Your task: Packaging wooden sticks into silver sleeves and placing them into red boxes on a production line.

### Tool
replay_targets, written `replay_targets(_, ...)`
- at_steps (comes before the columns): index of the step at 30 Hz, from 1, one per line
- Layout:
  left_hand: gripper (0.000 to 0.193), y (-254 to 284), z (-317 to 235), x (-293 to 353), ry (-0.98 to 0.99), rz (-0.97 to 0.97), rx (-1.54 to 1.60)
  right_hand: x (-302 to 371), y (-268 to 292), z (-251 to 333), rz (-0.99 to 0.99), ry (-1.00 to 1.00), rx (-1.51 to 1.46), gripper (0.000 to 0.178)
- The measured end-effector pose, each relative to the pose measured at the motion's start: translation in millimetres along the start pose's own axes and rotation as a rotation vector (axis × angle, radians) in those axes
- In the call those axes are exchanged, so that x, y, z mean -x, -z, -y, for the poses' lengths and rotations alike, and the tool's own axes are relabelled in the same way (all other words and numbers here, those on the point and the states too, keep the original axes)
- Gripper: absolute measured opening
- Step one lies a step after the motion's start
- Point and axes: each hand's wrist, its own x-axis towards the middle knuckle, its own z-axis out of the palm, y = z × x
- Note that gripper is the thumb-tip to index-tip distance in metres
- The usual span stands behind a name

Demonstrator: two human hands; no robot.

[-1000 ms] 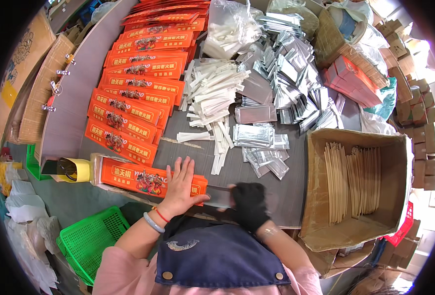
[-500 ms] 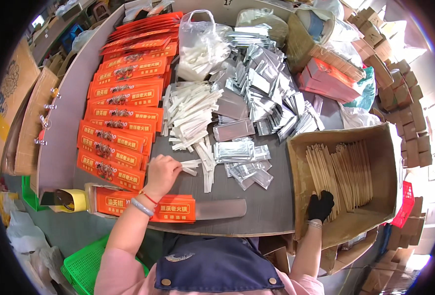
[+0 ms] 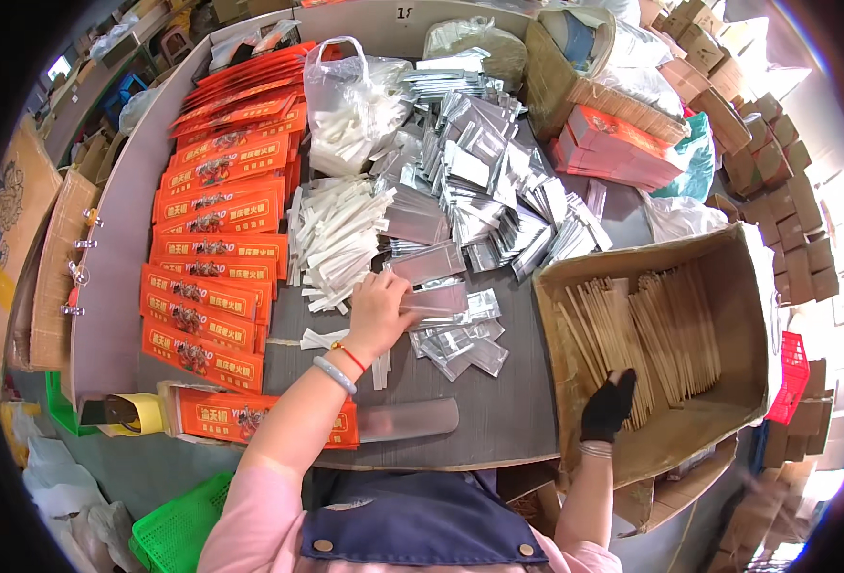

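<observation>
My left hand (image 3: 379,310) reaches over the small silver packets, its fingers closed on the near edge of one clear-faced silver packet (image 3: 440,300). Whether a white strip is also under those fingers, I cannot tell. Narrow white paper strips (image 3: 341,229) lie heaped just beyond this hand, and a few lie under the wrist. My right hand (image 3: 608,409), in a black glove, is inside the cardboard box (image 3: 727,258) at the near end of thin wooden chopsticks (image 3: 599,320). Its fingers are curled on some chopsticks, and a pale blurred streak rises above it.
Red printed sleeves (image 3: 212,248) overlap in a long row at the left. More sleeves lie in a holder (image 3: 250,417) at the table's front edge, beside a clear plastic strip (image 3: 408,420). Silver packets (image 3: 479,162) pile up behind. A bag of white strips (image 3: 355,115) stands at the back.
My left hand has moved from the loose white strips rightward and away from me onto the silver packets. My right hand stays in the box, its fingers now more curled. The view has shifted slightly.
</observation>
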Motion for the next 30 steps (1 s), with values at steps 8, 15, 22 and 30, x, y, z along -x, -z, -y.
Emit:
replay_targets(8, 0.021, 61.9, -45.0, 85.2, 0.153, 0.432, 0.445, 34.9, -11.7, -1.0, 0.149, 0.367, -0.107, 0.016)
replay_targets(15, 0.023, 51.9, -41.5, 151.8, 0.031, 0.098, 0.056, 43.6, -13.2, -10.7, 0.205, 0.666, -0.121, 0.014)
replay_targets(22, 0.022, 50.8, -40.5, 156.1, -0.039, 0.079, 0.001, 94.7, -19.4, 46.7, 0.413, 0.599, -0.059, 0.015)
replay_targets(30, 0.049, 93.3, -27.2, 170.8, 0.049, 0.159, 0.054, 81.7, -8.8, 35.2, 0.358, 0.607, -0.331, 0.024)
